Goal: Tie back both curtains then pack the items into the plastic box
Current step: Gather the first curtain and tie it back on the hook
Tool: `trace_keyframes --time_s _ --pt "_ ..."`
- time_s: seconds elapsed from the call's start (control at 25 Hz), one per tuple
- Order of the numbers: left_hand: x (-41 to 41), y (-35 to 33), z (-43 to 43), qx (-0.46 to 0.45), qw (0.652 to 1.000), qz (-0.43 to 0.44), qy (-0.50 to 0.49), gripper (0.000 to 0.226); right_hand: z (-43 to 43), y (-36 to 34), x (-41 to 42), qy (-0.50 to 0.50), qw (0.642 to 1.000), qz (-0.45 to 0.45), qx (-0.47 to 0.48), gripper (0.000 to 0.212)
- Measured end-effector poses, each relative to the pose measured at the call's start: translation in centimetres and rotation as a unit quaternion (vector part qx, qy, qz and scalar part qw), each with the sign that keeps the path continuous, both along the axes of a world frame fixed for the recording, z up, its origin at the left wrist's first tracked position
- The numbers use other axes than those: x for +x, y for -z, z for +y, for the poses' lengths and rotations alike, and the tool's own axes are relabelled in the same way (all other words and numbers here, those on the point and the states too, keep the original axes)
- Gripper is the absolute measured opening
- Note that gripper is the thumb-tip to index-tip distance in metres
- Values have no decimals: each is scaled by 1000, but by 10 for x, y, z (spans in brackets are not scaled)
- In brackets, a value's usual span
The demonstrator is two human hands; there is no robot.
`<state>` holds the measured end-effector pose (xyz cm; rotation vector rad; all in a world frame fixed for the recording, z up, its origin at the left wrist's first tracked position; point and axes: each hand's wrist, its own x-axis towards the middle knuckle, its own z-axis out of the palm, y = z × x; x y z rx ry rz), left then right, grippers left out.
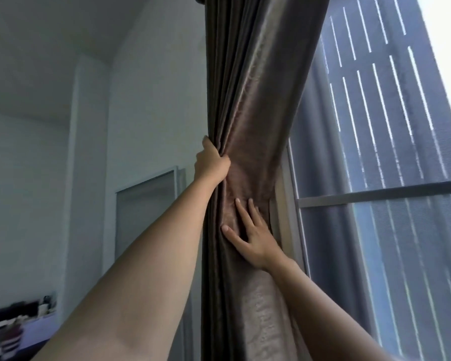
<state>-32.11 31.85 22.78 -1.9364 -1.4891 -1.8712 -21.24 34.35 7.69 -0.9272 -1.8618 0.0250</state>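
Observation:
A brown, shiny curtain [255,105] hangs gathered into a thick bunch down the middle of the head view, beside the window. My left hand [212,162] grips the folds at the bunch's left edge, fingers curled into the cloth. Lower down, my right hand [250,235] lies flat on the front of the curtain with straight, spread fingers pressing the fabric. No tie-back is visible, and neither is the plastic box.
A large window [375,199] with a grey frame fills the right side, a tall building outside. White walls and a mirror or glass panel [146,212] stand left of the curtain. Blurred items on a surface [13,327] sit at the lower left.

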Motion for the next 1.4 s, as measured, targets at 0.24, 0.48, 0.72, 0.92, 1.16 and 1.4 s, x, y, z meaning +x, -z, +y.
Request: trace_keyframes --time_s 0.24,0.48,0.72,0.92,1.16,1.4 --pt "-25 10 7 10 996 67 -50 39 4 0 -10 15 999 -40 -15 83" --pt "1 24 -15 220 949 183 -129 99 -33 -3 31 123 986 -107 32 69" --pt "93 23 -77 219 838 450 -218 87 -121 -14 129 249 957 -142 50 69" --pt "192 28 -154 254 912 318 -59 70 -245 -5 234 378 910 -152 73 73" --pt "335 68 -250 206 935 156 241 58 -402 23 353 536 826 -166 57 74" --pt "454 114 -339 160 889 81 422 61 -503 69 433 667 714 -174 123 87"
